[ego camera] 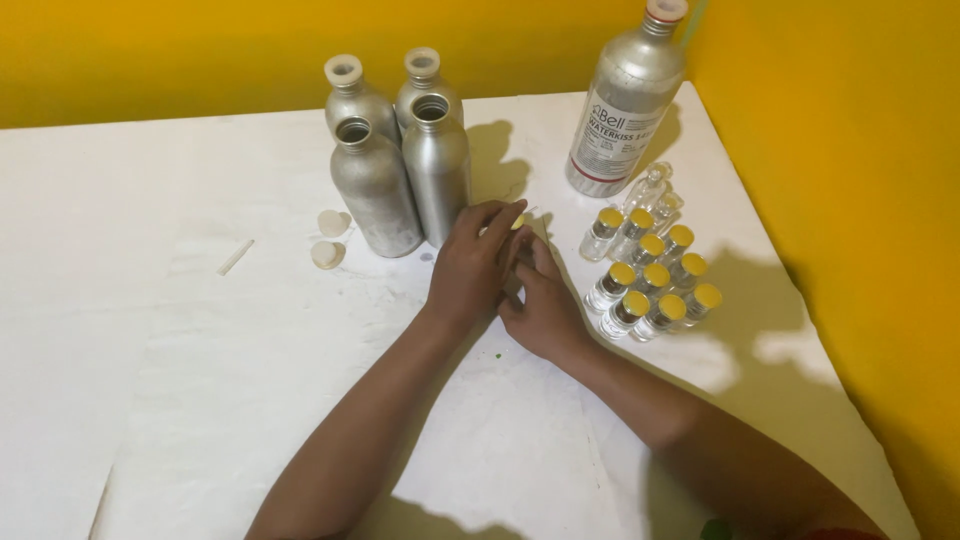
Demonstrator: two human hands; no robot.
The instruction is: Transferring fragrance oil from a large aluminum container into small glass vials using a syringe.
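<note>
My left hand [472,265] and my right hand [540,305] meet at the middle of the white table [150,300], fingers closed together around a small vial with a yellow cap [518,221]; only the cap's edge shows. Just right of my hands stands a cluster of several small clear vials with yellow caps [650,285]. Four silver aluminium bottles [395,165] stand behind my left hand, two open, two with white stoppers.
A large labelled aluminium bottle [625,100] stands at the back right, a clear uncapped vial [650,187] by it. Two white stoppers [330,238] and a small white stick [236,257] lie left of the bottles. Yellow walls [850,150] close the back and right.
</note>
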